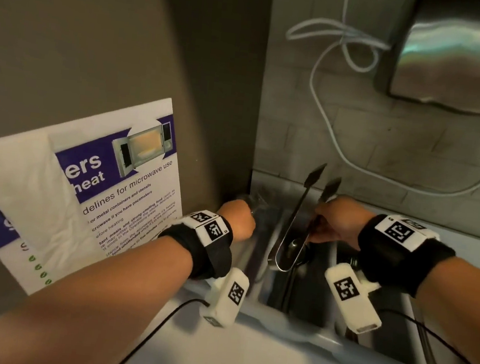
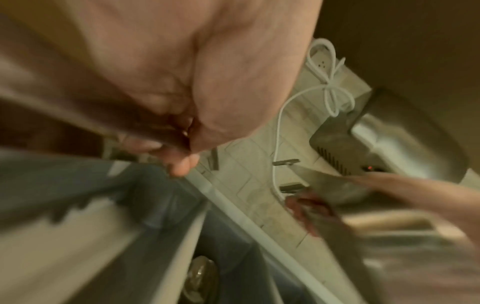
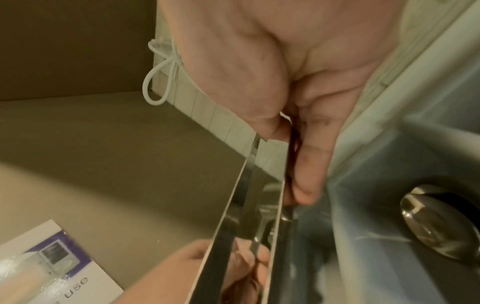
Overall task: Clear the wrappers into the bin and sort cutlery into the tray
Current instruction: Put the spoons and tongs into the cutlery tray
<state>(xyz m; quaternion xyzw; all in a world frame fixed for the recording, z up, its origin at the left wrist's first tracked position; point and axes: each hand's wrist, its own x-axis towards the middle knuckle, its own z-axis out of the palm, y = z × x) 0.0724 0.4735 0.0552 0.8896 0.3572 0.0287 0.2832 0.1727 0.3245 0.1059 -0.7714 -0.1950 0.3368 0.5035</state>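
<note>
Head view: both hands work over a grey cutlery tray [image 1: 300, 333] standing against a tiled wall [image 1: 357, 129]. The right hand [image 1: 340, 220] pinches a pair of metal tongs [image 1: 292, 232] between thumb and curled fingers near mid-length; the tongs' looped end points down into a tray compartment, the two dark tips up toward the wall, slightly apart. The left hand [image 1: 236, 220] is curled into a fist at the tray's far left corner, closed on a blurred, shiny item [image 1: 253, 199]; what that item is cannot be told. Right wrist view: a spoon bowl [image 3: 439, 222] lies in a neighbouring compartment. A microwave-use poster [image 1: 107, 194] hangs on the brown panel [image 1: 100, 33] at left; a white cable [image 1: 329, 81] loops along the wall beside a stainless appliance [image 1: 465, 51].
</note>
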